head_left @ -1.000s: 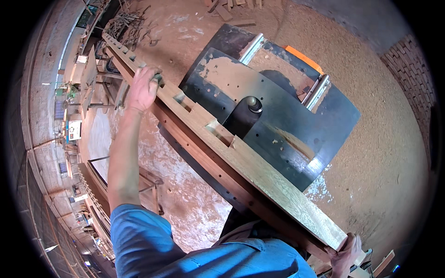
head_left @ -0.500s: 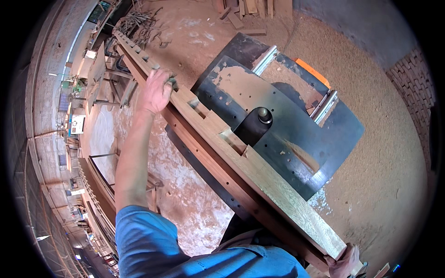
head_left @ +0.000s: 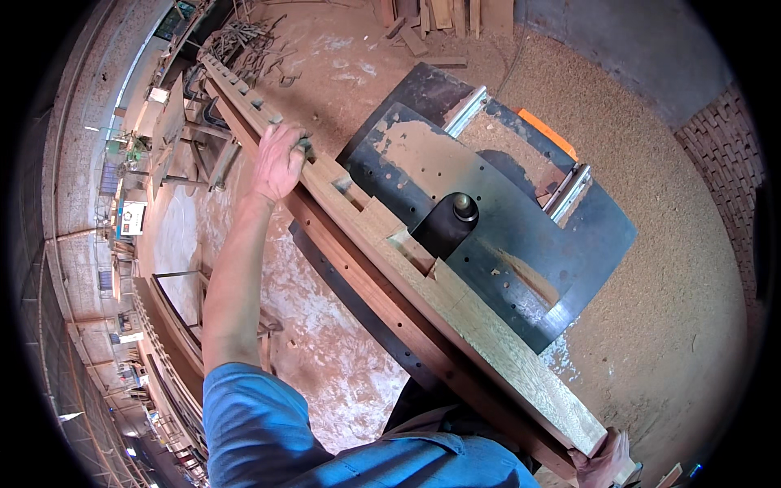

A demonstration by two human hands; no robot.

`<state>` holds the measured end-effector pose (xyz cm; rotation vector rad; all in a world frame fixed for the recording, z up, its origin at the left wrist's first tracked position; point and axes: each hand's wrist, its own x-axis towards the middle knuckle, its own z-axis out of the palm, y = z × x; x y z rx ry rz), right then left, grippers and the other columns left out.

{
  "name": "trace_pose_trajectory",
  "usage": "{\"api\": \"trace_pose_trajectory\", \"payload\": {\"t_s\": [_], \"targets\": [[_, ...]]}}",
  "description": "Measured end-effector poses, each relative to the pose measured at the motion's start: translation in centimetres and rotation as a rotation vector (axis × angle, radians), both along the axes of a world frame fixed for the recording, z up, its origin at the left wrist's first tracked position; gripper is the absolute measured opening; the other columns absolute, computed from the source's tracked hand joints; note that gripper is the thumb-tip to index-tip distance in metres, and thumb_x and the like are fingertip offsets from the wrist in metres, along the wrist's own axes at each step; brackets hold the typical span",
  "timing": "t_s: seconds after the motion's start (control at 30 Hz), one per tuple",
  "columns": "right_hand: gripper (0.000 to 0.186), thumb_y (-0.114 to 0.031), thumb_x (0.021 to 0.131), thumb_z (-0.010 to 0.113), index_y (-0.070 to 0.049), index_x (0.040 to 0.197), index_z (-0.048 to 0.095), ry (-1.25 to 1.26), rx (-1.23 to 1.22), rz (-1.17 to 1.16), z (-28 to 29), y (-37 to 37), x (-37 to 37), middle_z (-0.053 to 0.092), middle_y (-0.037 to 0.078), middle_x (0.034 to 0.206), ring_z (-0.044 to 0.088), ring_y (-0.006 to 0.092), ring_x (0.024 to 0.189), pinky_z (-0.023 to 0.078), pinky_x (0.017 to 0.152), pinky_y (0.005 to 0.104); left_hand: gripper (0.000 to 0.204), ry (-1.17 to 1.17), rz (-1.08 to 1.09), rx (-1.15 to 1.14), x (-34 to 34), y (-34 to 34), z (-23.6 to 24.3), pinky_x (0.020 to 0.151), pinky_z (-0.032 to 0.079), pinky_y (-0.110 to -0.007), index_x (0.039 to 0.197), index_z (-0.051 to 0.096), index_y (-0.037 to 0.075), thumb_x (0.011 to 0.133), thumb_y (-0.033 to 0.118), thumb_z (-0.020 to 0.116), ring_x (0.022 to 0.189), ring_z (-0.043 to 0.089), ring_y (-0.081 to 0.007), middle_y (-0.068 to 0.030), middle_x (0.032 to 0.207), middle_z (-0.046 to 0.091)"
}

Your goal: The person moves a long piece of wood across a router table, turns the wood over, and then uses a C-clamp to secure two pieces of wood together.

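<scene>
A long, pale timber beam [head_left: 496, 329] with square notches runs diagonally over the black machine table [head_left: 553, 260]. My left hand [head_left: 281, 163] is closed over its upper stretch, fingers wrapped onto the notched edge. My right hand [head_left: 600, 459] grips the beam's lower right end, partly hidden by the wood. A reddish wooden rail [head_left: 364, 293] with a row of holes lies along the beam's left side. Just right of the notches stands a dark cylindrical spindle [head_left: 464, 207], with a dusting of sawdust on the plate around it.
Two metal rails [head_left: 465, 110] and an orange bar [head_left: 547, 132] sit on the machine's far side. Offcuts [head_left: 439, 16] and a pile of clamps [head_left: 232, 53] lie at the top. Benches with boards [head_left: 167, 138] line the left; stacked bricks [head_left: 716, 146] stand at right.
The whole scene sits slightly lower and further right in the picture than a second ago. Both hands keep their grip on the beam, with little visible movement relative to the machine.
</scene>
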<state>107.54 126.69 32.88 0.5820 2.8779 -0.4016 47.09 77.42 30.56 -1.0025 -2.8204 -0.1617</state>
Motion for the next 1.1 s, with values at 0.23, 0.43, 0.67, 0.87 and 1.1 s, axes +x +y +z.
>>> {"api": "trace_pose_trajectory", "payload": {"t_s": [0.23, 0.43, 0.67, 0.87, 1.1], "targets": [[0.078, -0.064, 0.072, 0.082, 0.001, 0.112, 0.066, -0.015, -0.014, -0.019, 0.5, -0.4, -0.5, 0.064, 0.022, 0.091, 0.063, 0.0445, 0.086, 0.052, 0.076, 0.0535, 0.04, 0.004, -0.008, 0.036, -0.1, 0.1, -0.3, 0.106, 0.038, -0.045, 0.114, 0.064, 0.0, 0.088, 0.023, 0.044, 0.116, 0.051, -0.0387, -0.0193, 0.121, 0.061], [0.092, -0.089, 0.077, 0.052, 0.001, 0.095, 0.055, 0.034, -0.003, -0.088, -0.1, -1.2, -1.1, 0.049, 0.02, 0.079, 0.053, 0.0417, 0.074, 0.041, 0.066, 0.0481, 0.041, 0.029, -0.005, 0.021, -0.1, -0.3, -0.5, 0.105, 0.038, -0.044, 0.113, 0.064, -0.001, 0.088, 0.024, 0.044, 0.115, 0.051, -0.0385, -0.0189, 0.121, 0.061], [0.09, -0.09, 0.077, 0.051, 0.0, 0.089, 0.052, 0.039, 0.015, -0.077, -0.1, -1.1, -1.0, 0.046, 0.019, 0.076, 0.051, 0.0411, 0.072, 0.04, 0.066, 0.0475, 0.039, 0.047, -0.036, 0.031, -0.6, -0.6, -0.8, 0.105, 0.039, -0.044, 0.113, 0.065, 0.0, 0.087, 0.022, 0.045, 0.114, 0.052, -0.0384, -0.0188, 0.121, 0.062], [0.09, -0.09, 0.077, 0.051, -0.001, 0.086, 0.05, 0.043, 0.021, -0.08, 0.0, -1.3, -1.2, 0.044, 0.018, 0.075, 0.05, 0.0409, 0.071, 0.039, 0.065, 0.0475, 0.038, 0.028, -0.009, 0.027, -0.4, -0.4, -0.6, 0.104, 0.039, -0.043, 0.112, 0.065, 0.0, 0.087, 0.02, 0.045, 0.114, 0.052, -0.0379, -0.0188, 0.121, 0.061], [0.091, -0.091, 0.077, 0.049, 0.0, 0.087, 0.051, 0.064, 0.054, -0.051, -0.4, -1.2, -0.8, 0.045, 0.019, 0.075, 0.049, 0.0408, 0.071, 0.039, 0.065, 0.0479, 0.038, 0.009, -0.02, 0.025, -0.1, -0.2, -0.3, 0.106, 0.039, -0.044, 0.114, 0.064, 0.0, 0.088, 0.019, 0.044, 0.116, 0.051, -0.0383, -0.0191, 0.122, 0.061]]}}
